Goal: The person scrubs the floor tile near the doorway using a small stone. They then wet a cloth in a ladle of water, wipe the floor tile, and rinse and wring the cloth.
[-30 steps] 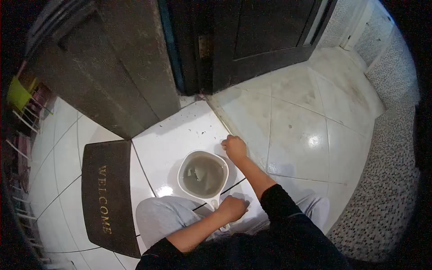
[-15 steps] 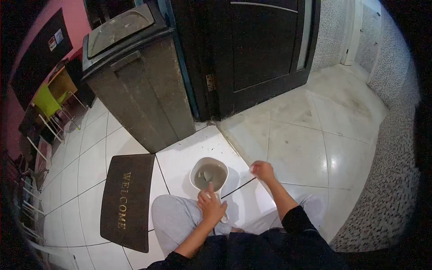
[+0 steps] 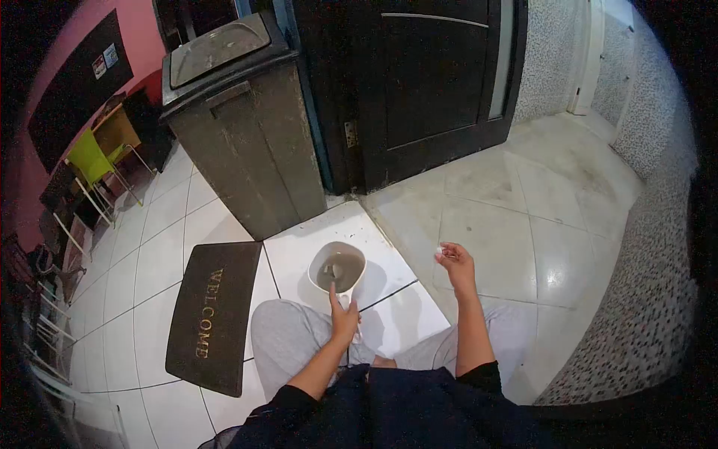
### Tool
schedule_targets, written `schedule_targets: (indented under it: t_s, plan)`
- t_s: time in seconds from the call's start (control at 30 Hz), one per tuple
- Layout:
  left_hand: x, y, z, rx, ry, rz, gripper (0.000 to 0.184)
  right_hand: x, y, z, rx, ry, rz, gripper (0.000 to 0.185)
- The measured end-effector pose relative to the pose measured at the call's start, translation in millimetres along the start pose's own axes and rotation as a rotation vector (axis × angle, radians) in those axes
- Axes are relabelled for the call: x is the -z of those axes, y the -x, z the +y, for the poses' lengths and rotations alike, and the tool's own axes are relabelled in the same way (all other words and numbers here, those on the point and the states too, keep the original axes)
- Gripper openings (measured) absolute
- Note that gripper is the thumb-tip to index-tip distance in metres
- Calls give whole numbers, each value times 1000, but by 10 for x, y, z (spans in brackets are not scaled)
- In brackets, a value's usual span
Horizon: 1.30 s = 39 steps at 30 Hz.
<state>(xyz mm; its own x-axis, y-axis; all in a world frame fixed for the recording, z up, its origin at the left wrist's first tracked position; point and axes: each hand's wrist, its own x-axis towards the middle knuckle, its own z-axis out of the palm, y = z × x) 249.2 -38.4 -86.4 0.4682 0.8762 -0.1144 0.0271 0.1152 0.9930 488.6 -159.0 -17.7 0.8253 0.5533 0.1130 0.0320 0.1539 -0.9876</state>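
Observation:
A white dipper (image 3: pixel 314 278) with greyish water in it stands in front of me over the white tiles, its handle pointing toward my body. My left hand (image 3: pixel 344 319) is wrapped round that handle, with one finger stretched along it to the rim. To the right, my right hand (image 3: pixel 458 263) is raised over the floor, its fingertips pinched on a small white object (image 3: pixel 440 253). What this object is cannot be made out.
A dark doormat reading WELCOME (image 3: pixel 212 318) lies at the left. Behind it stands a tall grey bin (image 3: pixel 254 150), beside a dark door (image 3: pixel 434 82). A green chair (image 3: pixel 91 159) is at the far left. A mosaic-patterned wall (image 3: pixel 628 314) runs along the right.
The view has tilted up, showing more of the bin and room. My left hand has closed round the dipper's handle. My right hand has moved right, away from the dipper, and turned upward.

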Motion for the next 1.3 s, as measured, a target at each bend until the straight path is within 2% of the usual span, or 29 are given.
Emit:
schedule_targets:
  t_s: [0.07, 0.13, 0.3, 0.4, 0.53, 0.67, 0.73, 0.77, 0.83, 0.87, 0.9, 0.93, 0.97, 1.03, 1.07, 1.13, 1.17, 1.23, 1.3]
  plan:
    - [-24, -27, 32, -31, -53, 37, 73, 62, 15, 154, -1, 55, 15, 28]
    - [-34, -95, 22, -47, -84, 161, 69, 94, 0, 196, 11, 38, 14, 29]
    - [76, -392, -9, -24, 14, 296, 68, 70, 4, 195, -3, 69, 27, 30]
    - [142, -572, 16, -83, -15, 487, 67, 11, 45, 101, -78, 47, 30, 29]
    - [282, -789, -33, -64, 47, 579, 66, -9, 53, 102, -101, 84, 14, 29]
    - [351, -776, -88, -60, -12, 560, 68, -69, 25, 256, -74, 77, -7, 29]
    - [349, -727, -123, -198, -556, 578, 73, -128, 7, 336, -63, 93, -47, 29]
    - [326, -675, -150, -193, -557, 581, 73, -160, -6, 374, -43, 104, -79, 29]
    - [140, -250, 333, -94, -774, 485, 80, -250, 18, 408, -46, 200, -98, 29]
    - [94, -112, 455, -91, -774, 483, 80, -287, 32, 428, -46, 299, -114, 28]
    - [60, 28, 531, -245, -872, 376, 80, -312, 16, 525, -49, 303, -113, 28]
    - [25, 103, 564, -398, -964, 263, 80, -348, -7, 650, 4, 440, -139, 27]
    - [-19, 112, 575, -391, -962, 257, 80, -363, -23, 773, 57, 579, -168, 27]
    - [-97, 96, 572, -625, -955, -320, 63, -516, 21, 639, 79, 680, -164, 23]
    - [-131, 38, 496, -620, -952, -324, 63, -542, -9, 755, 93, 761, -197, 23]
    - [-232, -183, 265, -648, -946, -823, 38, -556, -85, 964, 156, 862, -266, 18]
    - [-294, -271, 158, -648, -940, -830, 38, -552, -110, 1069, 151, 868, -262, 18]
    - [-414, -451, -22, -648, -1024, -904, 21, -587, -167, 1188, 242, 1062, -292, 16]
    - [-476, -565, -194, -684, -980, -843, 18, -615, -209, 1290, 226, 1076, -295, 9]
